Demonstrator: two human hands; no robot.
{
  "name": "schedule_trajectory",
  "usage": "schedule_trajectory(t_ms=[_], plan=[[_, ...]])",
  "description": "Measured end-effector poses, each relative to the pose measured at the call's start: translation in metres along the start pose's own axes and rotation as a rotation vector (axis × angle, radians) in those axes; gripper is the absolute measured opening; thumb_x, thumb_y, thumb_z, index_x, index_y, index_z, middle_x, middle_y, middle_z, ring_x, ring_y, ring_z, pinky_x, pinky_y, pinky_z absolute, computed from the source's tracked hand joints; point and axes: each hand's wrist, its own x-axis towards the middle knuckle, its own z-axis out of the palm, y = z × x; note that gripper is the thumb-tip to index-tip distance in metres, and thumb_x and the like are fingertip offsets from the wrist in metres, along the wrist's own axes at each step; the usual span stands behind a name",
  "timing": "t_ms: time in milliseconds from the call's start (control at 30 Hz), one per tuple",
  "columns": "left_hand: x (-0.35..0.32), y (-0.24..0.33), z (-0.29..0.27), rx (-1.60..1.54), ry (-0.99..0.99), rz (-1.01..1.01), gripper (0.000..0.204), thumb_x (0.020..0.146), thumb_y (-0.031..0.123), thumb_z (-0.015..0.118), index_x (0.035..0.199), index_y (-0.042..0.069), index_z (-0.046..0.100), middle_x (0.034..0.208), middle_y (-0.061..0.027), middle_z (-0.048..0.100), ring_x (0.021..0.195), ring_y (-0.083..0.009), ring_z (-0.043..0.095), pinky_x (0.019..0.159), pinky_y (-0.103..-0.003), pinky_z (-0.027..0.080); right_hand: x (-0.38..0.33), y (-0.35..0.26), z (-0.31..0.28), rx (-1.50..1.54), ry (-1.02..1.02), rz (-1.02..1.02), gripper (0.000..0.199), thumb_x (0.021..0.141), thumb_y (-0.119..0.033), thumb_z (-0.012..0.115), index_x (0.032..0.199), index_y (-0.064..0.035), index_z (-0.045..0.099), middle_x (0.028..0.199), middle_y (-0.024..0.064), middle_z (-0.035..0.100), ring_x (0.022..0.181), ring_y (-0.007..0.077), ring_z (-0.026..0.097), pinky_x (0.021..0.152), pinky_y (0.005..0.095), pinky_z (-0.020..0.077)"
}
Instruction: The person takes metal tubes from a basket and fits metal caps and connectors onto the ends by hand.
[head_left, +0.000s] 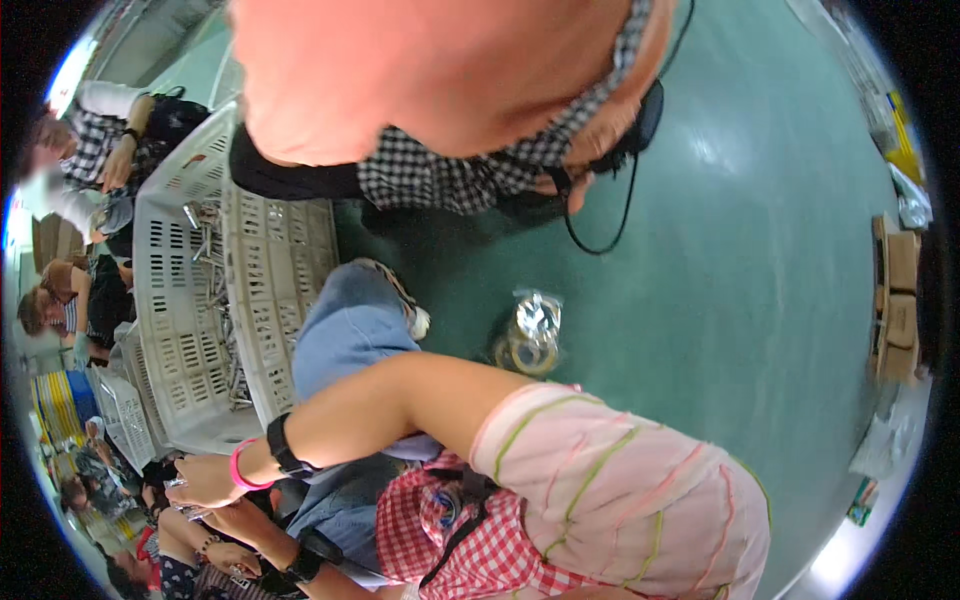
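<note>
My right hand point(207, 481), with a pink band and a black strap at the wrist, reaches out at the lower left. Its fingers are closed on a small shiny metal piece point(177, 484), whose exact kind is too small to tell. Just below it is my left hand point(232, 516), with a black watch on the wrist. A bit of shiny metal point(195, 514) shows at its closed fingertips, partly hidden. Close by, another person's hand point(226, 556) with a beaded bracelet has a small metal piece point(240, 575) at its fingers.
White slatted crates point(180, 320) stand left of my knee, one holding several metal tubular parts point(215, 270). A person in an orange top point(430, 80) stands close at the top. Rolls of tape point(528, 350) lie on the green floor point(720, 260). Cardboard boxes point(900, 300) stand far right.
</note>
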Motion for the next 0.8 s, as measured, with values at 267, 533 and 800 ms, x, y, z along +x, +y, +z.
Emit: schedule_trajectory(t_ms=[267,533,800], plan=[[0.005,0.006,-0.011,-0.338,0.055,-0.105,0.042,0.089,0.027,0.052,0.117,-0.002,0.046,0.109,-0.0125,0.055,0.095,-0.0186,0.056,0.084,-0.030,0.044,0.016,0.019,0.015,-0.167,-0.083,-0.270,0.036,0.089,-0.030,0.042,0.084,0.0019,0.057,0.076,0.0205,0.057,0.068,0.0308,0.056,0.060,0.0406,0.0420],[-0.003,0.046,-0.028,-0.669,0.118,-0.240,0.033,0.092,0.022,0.045,0.113,-0.004,0.049,0.106,-0.0071,0.055,0.091,-0.0121,0.053,0.074,-0.024,0.043,0.011,0.041,0.021,-0.207,-0.207,-0.193,0.021,0.078,-0.020,0.058,0.084,0.0002,0.061,0.080,0.0177,0.058,0.075,0.0302,0.056,0.068,0.0367,0.0427],[-0.014,0.060,-0.019,-1.103,0.058,-0.301,0.038,0.093,0.031,0.042,0.107,-0.002,0.055,0.100,-0.0086,0.059,0.063,-0.0055,0.043,0.058,-0.021,0.039,0.011,0.016,0.007,-0.395,-0.386,-0.001,0.025,0.084,-0.027,0.054,0.086,-0.0055,0.065,0.068,0.0059,0.061,0.060,0.0108,0.055,0.057,0.0260,0.0430]])
